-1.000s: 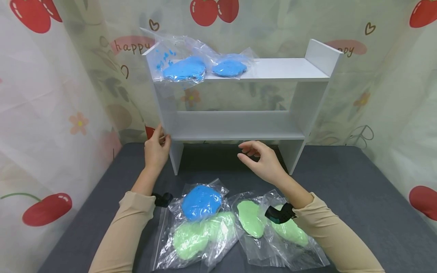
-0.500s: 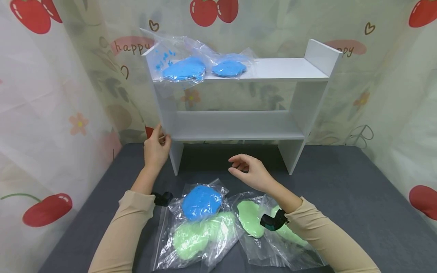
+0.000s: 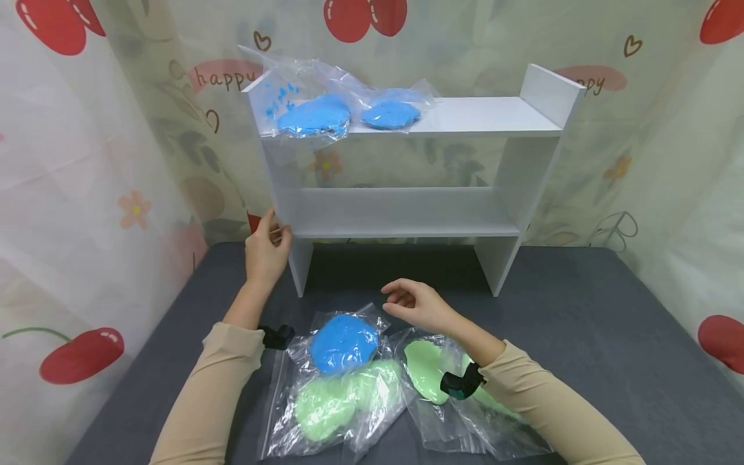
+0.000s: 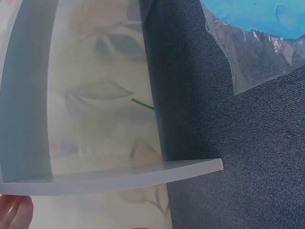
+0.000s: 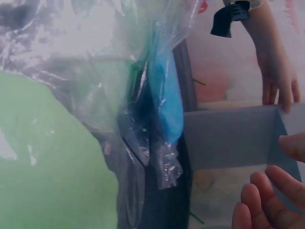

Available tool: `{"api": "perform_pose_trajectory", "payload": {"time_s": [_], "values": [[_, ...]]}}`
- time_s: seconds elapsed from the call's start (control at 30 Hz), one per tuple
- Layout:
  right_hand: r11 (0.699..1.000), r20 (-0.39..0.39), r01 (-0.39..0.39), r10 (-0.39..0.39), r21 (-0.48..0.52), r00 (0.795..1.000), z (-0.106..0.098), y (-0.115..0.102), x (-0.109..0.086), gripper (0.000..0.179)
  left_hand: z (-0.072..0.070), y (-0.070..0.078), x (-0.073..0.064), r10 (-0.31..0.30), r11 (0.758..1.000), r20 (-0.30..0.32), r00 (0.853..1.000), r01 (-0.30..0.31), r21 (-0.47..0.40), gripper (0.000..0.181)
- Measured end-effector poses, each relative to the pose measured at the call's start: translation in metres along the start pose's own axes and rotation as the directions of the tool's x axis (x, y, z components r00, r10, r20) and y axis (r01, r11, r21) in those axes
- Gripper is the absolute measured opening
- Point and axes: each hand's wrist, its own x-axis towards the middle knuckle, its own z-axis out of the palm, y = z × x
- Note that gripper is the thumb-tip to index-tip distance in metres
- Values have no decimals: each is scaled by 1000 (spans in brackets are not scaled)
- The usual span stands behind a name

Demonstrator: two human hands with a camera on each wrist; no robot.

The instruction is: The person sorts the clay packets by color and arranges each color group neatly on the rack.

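My left hand (image 3: 265,255) touches the outer left side panel of a white shelf unit (image 3: 401,231), its fingertips against the board about level with the lower shelf. In the left wrist view, fingertips (image 4: 16,210) show beside that panel. My right hand (image 3: 420,306) hovers in front of the shelf, fingers loosely bent with nothing between them. Just below and left of it lies a clear plastic bag with a flat blue lump (image 3: 344,344). That bag rests on another holding pale green lumps (image 3: 325,409). Further right are clear bags with flat green lumps (image 3: 427,372), partly behind my right forearm.
On the top shelf's left half lie two clear bags with blue lumps (image 3: 316,117), one overhanging the front edge. A dark grey table (image 3: 593,349) carries everything. Patterned curtains (image 3: 99,194) close in the sides and back, and a thin cable (image 3: 619,229) hangs at the right.
My right hand has come down and to the left, from in front of the lower shelf toward the bag with the blue lump. The left hand has stayed at the side panel.
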Motion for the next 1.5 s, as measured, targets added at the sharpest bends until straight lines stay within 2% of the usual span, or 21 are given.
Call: {"api": "perform_pose_trajectory", "payload": {"time_s": [0.17,0.33,0.9,1.1,1.3,1.5], "values": [[1000,46,-1,0,29,999,5,3,1,33,0,-1,2,-13,999,9,1000,13,-42,45],[999,73,-11,8,46,997,9,5,2,35,1,-3,3,-52,997,49,997,55,-45,39],[999,66,-12,8,52,998,16,8,6,42,1,-2,3,-110,991,78,991,116,-67,36],[997,73,-72,71,11,995,20,13,7,53,1,-2,3,-111,991,74,991,116,-66,36],[987,126,-159,157,6,980,28,21,11,64,1,-2,3,-116,990,72,991,121,-76,36],[982,180,-185,178,24,967,36,23,14,68,2,-3,3,-117,990,60,991,121,-75,35]]}}
